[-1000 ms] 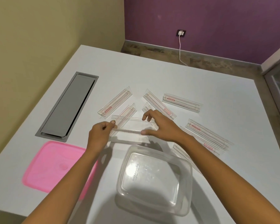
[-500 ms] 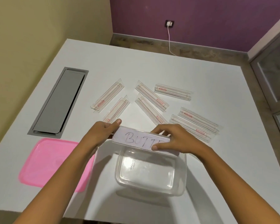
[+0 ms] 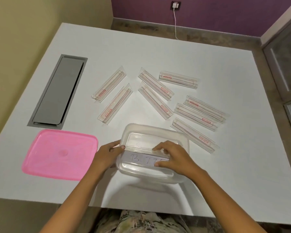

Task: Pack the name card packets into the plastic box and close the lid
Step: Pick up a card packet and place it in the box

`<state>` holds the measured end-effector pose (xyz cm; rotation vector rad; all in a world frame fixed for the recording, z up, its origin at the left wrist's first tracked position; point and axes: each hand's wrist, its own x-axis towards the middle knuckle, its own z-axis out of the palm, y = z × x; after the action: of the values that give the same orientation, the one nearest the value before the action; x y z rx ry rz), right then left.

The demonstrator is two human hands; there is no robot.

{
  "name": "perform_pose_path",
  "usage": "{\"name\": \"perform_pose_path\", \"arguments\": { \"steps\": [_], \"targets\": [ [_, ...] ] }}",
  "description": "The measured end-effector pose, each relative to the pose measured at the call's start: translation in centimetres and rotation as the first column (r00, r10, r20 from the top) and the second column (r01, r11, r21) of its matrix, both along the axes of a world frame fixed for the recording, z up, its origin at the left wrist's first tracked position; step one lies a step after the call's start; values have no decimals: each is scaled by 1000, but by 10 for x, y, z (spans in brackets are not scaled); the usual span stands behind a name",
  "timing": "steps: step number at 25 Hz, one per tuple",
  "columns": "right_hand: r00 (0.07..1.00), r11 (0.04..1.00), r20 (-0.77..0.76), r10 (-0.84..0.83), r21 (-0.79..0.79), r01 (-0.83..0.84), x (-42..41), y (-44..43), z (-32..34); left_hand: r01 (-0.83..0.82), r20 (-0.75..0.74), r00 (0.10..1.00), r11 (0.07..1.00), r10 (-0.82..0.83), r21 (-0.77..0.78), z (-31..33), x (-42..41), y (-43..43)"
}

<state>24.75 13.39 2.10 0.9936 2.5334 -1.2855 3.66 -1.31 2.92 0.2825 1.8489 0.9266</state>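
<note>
A clear plastic box [image 3: 158, 132] stands open near the table's front edge. Inside it, along the near wall, is a name card packet [image 3: 141, 158] with handwritten letters on its white card. My left hand [image 3: 106, 155] grips the packet's left end at the box's left rim. My right hand [image 3: 173, 157] holds its right end, fingers inside the box. Several more clear name card packets [image 3: 155, 100] with red labels lie scattered on the table beyond the box. The pink lid [image 3: 60, 153] lies flat to the left of the box.
A white table [image 3: 242, 165] carries everything. A grey recessed cable hatch [image 3: 57, 91] sits at the left. Beyond the far edge is a purple wall with a socket and white cable [image 3: 175, 19]. A glass door frame [image 3: 286, 56] is at the right.
Both hands carried the handwritten packet from the table behind the box, over the far rim, and down into the box against its near wall.
</note>
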Motion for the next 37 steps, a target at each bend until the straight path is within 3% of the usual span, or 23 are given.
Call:
{"name": "perform_pose_path", "arguments": {
  "steps": [4,11,17,23,25,27,29,31,33,37],
  "targets": [
    [991,995,104,86,37,-90,-11,-5,-29,-21,-105,994,1000,19,-20,-4,5,-8],
    [960,973,217,177,109,-204,-22,-14,-47,-48,-157,987,999,46,-10,-6,8,-13],
    [935,934,236,266,175,-310,-23,-18,-48,-69,-166,984,998,66,-13,-8,10,-14],
    [914,928,240,326,103,-358,-20,-14,-44,-60,-151,987,998,57,-13,-8,8,-15],
    [948,957,180,264,70,-280,-25,-10,-29,-53,-145,988,999,51,-11,-10,7,-16],
    [994,992,-51,96,90,-91,-37,-2,-7,-49,-141,989,999,46,-12,-12,7,-17],
    [951,976,-302,-61,183,121,-56,18,11,-41,-142,989,999,40,-6,-14,7,-17],
    [895,916,-416,-162,274,293,-81,51,17,-46,-146,988,999,47,10,-16,7,-17],
    [900,864,-347,-262,332,379,-107,87,11,-36,-147,988,999,38,15,-15,7,-16],
    [934,846,62,-351,448,288,-141,133,-18,-29,-129,991,1000,30,10,-13,6,-18]
  ]
}}
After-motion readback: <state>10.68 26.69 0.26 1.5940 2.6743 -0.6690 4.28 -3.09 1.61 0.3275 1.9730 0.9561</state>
